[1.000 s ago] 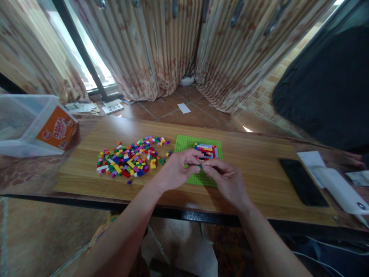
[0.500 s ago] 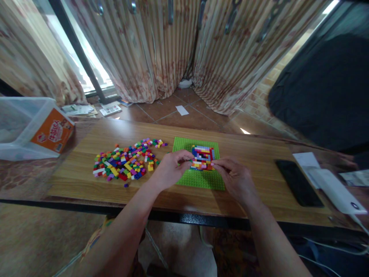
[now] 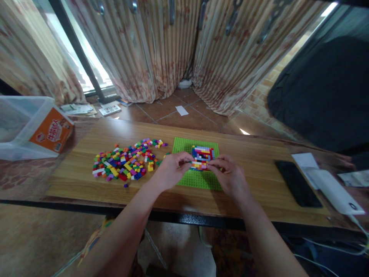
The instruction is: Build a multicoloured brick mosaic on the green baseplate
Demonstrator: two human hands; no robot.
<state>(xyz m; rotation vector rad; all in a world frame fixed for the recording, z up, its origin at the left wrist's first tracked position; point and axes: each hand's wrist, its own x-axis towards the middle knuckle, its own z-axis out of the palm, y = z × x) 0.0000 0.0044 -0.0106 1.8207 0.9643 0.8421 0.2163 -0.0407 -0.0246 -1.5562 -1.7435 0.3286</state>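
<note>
A hollow rectangular structure of colourful toy building bricks point(image 3: 202, 151) stands on a green studded baseplate point(image 3: 198, 181). My left hand point(image 3: 174, 169) is closed at its left front corner, thumb and forefinger against the bricks. At the front right corner, my right hand point(image 3: 229, 175) is pinched, its fingertips down on the front wall. The small pink brick seen in that pinch earlier is now mostly covered by the fingers. A loose pile of mixed bricks point(image 3: 127, 163) lies on the wooden table left of the baseplate.
A black phone point(image 3: 298, 184) and a white power bank with a cable point(image 3: 336, 192) lie at the right. On the left stands a clear plastic bin point(image 3: 25, 130) with an orange label. One purple brick point(image 3: 126, 186) sits near the table's front edge.
My right hand has shifted slightly left, bringing the pink brick from the structure's right corner onto its front wall. The left hand stays almost still.
</note>
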